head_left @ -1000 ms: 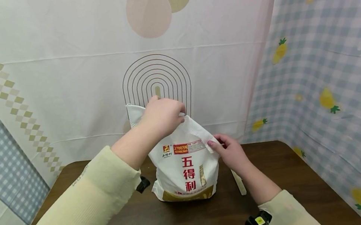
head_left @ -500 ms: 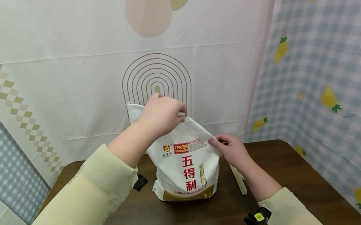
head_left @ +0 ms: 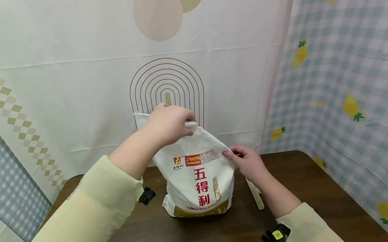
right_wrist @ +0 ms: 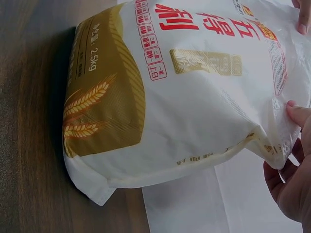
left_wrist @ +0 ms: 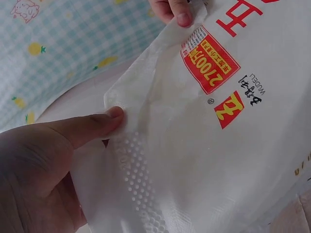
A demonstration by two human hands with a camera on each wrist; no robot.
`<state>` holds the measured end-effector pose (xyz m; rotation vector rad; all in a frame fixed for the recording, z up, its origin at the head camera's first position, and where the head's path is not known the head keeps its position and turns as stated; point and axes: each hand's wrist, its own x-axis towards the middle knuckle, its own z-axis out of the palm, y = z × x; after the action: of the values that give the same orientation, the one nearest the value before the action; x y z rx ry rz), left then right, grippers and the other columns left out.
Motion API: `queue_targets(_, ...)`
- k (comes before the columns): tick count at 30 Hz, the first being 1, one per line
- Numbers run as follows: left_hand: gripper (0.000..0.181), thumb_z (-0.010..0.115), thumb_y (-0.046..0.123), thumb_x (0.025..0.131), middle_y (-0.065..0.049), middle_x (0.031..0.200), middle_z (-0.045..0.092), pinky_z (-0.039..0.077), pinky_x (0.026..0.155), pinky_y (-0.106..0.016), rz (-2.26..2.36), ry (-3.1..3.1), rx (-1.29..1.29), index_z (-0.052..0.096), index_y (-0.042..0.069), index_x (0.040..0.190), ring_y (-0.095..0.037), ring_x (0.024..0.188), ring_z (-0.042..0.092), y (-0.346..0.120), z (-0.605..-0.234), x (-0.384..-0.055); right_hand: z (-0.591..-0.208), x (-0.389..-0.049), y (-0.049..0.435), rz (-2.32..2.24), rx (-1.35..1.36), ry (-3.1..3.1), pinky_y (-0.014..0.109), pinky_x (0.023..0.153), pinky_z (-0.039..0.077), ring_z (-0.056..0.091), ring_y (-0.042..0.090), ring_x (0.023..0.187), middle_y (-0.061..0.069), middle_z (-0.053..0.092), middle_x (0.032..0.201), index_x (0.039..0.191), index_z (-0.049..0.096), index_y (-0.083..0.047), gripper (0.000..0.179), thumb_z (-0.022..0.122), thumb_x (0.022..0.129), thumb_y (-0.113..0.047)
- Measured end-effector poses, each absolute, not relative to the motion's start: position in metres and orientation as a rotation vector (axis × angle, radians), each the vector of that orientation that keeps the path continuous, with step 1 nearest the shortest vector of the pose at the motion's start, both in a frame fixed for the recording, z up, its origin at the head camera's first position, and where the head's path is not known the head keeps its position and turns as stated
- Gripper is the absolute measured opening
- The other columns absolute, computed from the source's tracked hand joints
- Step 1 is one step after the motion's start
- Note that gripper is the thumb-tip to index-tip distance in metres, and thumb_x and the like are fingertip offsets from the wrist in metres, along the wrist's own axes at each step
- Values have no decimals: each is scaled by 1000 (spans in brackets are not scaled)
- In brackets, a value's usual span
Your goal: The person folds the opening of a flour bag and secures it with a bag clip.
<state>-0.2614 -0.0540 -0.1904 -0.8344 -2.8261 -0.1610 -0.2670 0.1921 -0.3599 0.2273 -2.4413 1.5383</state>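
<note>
A white flour bag (head_left: 197,177) with red lettering and a gold base stands upright on the table, its top part pulled up. In the right wrist view, the bag's front (right_wrist: 194,97) shows wheat ears and "2.5kg". My left hand (head_left: 169,125) pinches the top edge; in the left wrist view, the left thumb (left_wrist: 114,114) lies on the white plastic above a dotted band. Lower down on the right, my right hand (head_left: 251,164) pinches the bag's slanting side edge between thumb and fingers. The left fingertips behind the edge are mostly hidden.
A pale narrow strip (head_left: 255,196) lies on the dark wooden table (head_left: 150,239), right of the bag and partly behind the right forearm. Behind the table hangs a white patterned cloth (head_left: 85,94); a blue checked cloth (head_left: 348,77) hangs on the right.
The folded flap by my right thumb has flattened out, leaving a smoother edge. My left hand has shifted slightly left with the bag's top. My right hand stays nearly in place.
</note>
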Motion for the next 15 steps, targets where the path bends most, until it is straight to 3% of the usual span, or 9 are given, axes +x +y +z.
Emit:
queue_targets(6,10,72,29,91,10,92,72,35,98,-45,-189,-2826,-821,77,23,98,-12,84,62,-55,-190,-261,-366,-266,195,1563,246,-2425,30,65,52,59,15,77,8,67,89,103,75,-4,25,73,91,-26)
queue_targets(15,11,71,30,92,12,93,73,35,95,-44,-206,-2804,-832,78,24,99,-11,82,61,-56,-191,-262,-378,-262,208,1440,208,-2470,28,69,49,59,16,79,6,69,88,103,75,-6,22,70,93,-25)
